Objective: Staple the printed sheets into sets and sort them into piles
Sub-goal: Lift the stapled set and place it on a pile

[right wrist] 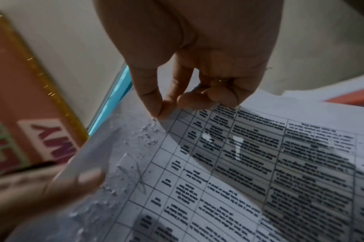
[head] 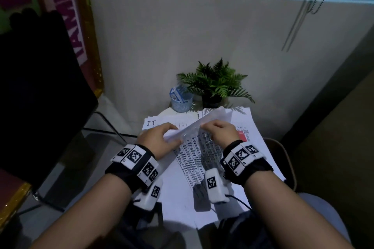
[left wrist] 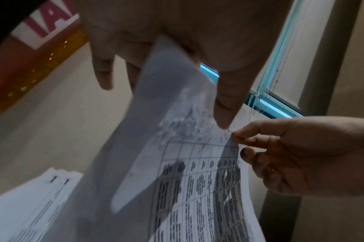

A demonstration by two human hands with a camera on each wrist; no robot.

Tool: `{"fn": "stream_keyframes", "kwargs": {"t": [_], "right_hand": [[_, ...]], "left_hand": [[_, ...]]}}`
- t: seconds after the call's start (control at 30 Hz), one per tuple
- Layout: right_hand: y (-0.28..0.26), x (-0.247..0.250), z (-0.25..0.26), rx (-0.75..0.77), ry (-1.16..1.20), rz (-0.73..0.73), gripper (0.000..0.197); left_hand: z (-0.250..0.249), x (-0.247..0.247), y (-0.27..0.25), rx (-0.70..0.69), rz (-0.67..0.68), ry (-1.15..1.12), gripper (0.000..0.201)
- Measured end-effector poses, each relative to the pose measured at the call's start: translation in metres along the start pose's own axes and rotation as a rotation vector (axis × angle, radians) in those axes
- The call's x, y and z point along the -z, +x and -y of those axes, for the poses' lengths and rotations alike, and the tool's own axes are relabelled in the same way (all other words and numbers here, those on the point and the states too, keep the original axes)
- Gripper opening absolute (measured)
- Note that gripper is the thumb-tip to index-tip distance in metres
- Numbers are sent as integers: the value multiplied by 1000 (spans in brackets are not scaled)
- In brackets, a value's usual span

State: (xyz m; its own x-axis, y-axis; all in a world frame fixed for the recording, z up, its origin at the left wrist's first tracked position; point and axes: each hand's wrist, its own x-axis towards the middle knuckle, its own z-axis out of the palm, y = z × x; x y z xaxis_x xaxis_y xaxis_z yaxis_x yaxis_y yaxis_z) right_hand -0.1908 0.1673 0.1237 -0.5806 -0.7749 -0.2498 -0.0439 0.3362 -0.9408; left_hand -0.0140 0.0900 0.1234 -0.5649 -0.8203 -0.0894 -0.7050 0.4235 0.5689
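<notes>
The person is at the gathering stage, I'd say: a printed sheet point(head: 194, 127) covered with a table of text is being lifted off the spread of printed sheets point(head: 202, 178) on the small round worktop point(head: 166, 111), not yet stapled. No stapler is visible in any view, so the next move probably calls for squaring this sheet with its mates and then finding the stapler.

The left hand point(head: 159, 137) holds the sheet's left edge, thumb lying on top and the other fingers point(left wrist: 101, 73) hanging straight and loosely spread beneath, so the paper is pinched between thumb and palm side. The right hand point(head: 219, 130) pinches the upper edge between thumb and forefinger, its remaining fingers point(right wrist: 222, 96) curled in under the palm. Both wrists hover just above the papers, forearms reaching forward side by side, hands near each other with the sheet bowed between them.

Behind the papers stand a potted fern point(head: 214, 83) and a pale blue mesh cup point(head: 181, 101), against the wall.
</notes>
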Motion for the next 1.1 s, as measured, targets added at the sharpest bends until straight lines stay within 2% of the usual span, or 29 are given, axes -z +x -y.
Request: {"fn": "stream_keyframes", "kwargs": {"t": [0.1, 0.17, 0.4, 0.47, 0.73, 0.9, 1.1], "right_hand": [[-8, -8, -3, 61, -74, 12, 8], [-15, -12, -5, 109, -84, 17, 8], [-29, -18, -16, 432, -205, -87, 6], [-31, -18, -16, 478, -274, -98, 6], [-31, -13, -1, 384, -323, -80, 10], [-29, -11, 1, 282, -143, 8, 20], [-30, -19, -10, 326, -47, -8, 14]], "left_hand": [[-15, 3, 0, -26, -84, -1, 29], [-25, -2, -1, -91, -66, -49, 19], [-30, -12, -2, -61, -129, -141, 23], [-30, -10, -2, -59, -124, -149, 24], [-34, -2, -6, -85, -161, -155, 23], [-35, -1, -8, -87, -153, -163, 24], [-37, 0, -3, -54, -142, -182, 35]]}}
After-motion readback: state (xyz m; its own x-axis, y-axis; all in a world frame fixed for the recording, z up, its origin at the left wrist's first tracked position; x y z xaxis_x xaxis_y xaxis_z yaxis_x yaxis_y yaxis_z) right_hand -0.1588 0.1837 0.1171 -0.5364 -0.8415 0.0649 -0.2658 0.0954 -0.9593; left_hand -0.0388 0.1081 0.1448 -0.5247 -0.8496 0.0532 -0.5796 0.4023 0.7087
